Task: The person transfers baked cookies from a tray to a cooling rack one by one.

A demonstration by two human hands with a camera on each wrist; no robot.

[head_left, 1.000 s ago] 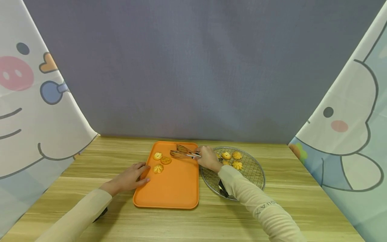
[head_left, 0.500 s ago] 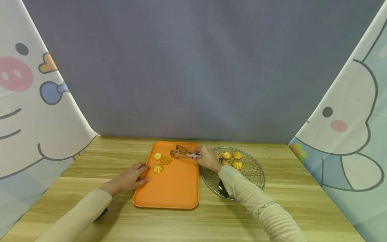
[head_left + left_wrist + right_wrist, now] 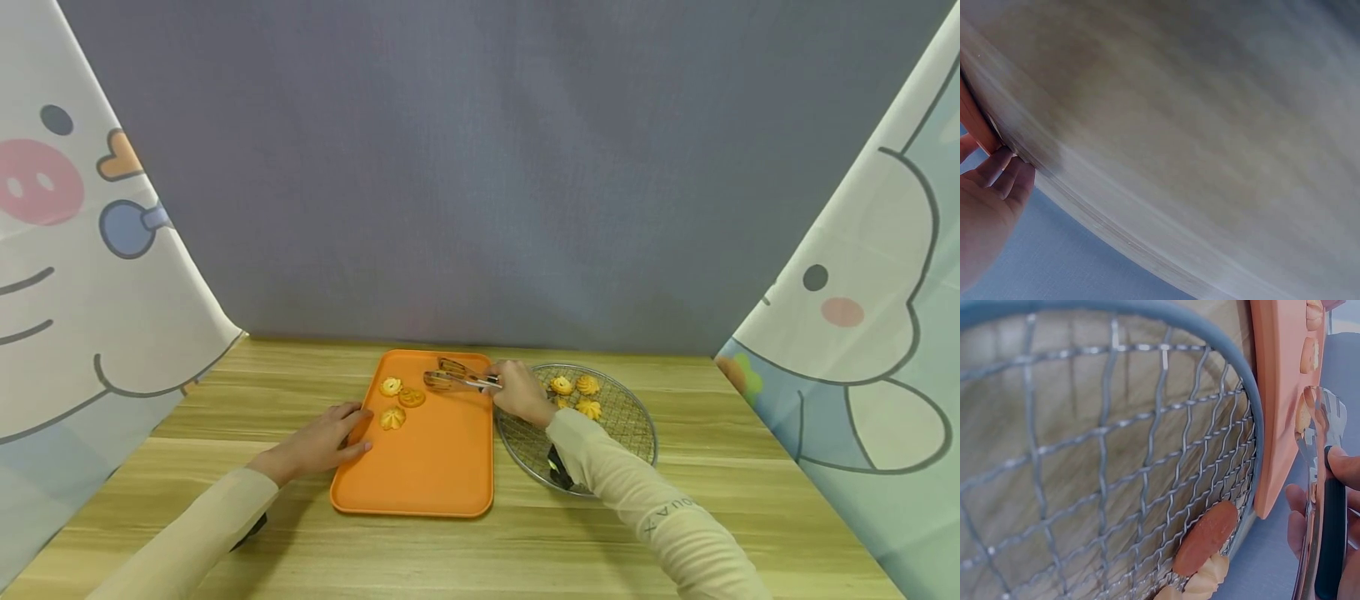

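Note:
My left hand [image 3: 322,442] is at the left edge of the orange tray [image 3: 420,479], its thumb and fingers pinching the rim. In the left wrist view its fingertips [image 3: 1019,169] touch the tray's outer side by the table. Slotted metal tongs [image 3: 467,381] with black grips are held in my right hand [image 3: 519,392], their ends spread apart over the tray's back right part. In the right wrist view a cookie [image 3: 1301,419] shows beside the tongs' ends; I cannot tell whether they touch it. Three golden cookies [image 3: 392,419] lie in the tray's left half.
A round wire rack [image 3: 618,433] stands just right of the tray, partly under my right forearm. Several cookies [image 3: 589,408] sit on its back part, some hidden by my hand. A grey cloth [image 3: 480,183] hangs behind the wooden table [image 3: 360,558].
The tongs' ends have come slightly closer together and shifted a little to the right, with my right hand and forearm. My left hand, the tray and the cookies look unmoved.

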